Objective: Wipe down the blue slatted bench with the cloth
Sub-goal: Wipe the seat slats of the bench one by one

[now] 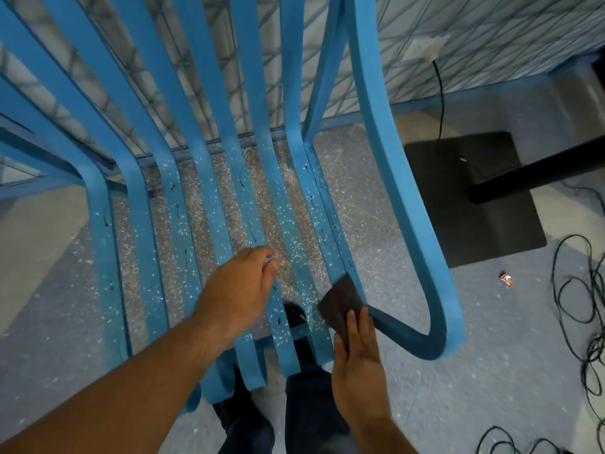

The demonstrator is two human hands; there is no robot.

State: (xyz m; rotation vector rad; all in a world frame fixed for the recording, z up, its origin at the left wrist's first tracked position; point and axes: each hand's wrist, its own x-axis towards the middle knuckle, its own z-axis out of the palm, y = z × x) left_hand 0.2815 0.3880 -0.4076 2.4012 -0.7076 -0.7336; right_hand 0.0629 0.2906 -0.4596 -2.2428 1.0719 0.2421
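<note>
The blue slatted bench [183,204] fills the left and middle of the head view, its seat slats sprinkled with white specks and small dark marks. A thick blue armrest loop [402,198] curves down on the right. My right hand [358,365] presses a dark grey cloth [340,298] with flat fingers onto the rightmost seat slat, beside the armrest. My left hand [239,290] rests on the middle slats near the front edge, fingers loosely curled and holding nothing.
A black square base plate [484,224] with a black pole [537,173] stands right of the bench. Black cables [586,322] lie coiled on the floor at far right. A small wrapper [506,279] lies nearby. My feet [242,411] stand under the bench front.
</note>
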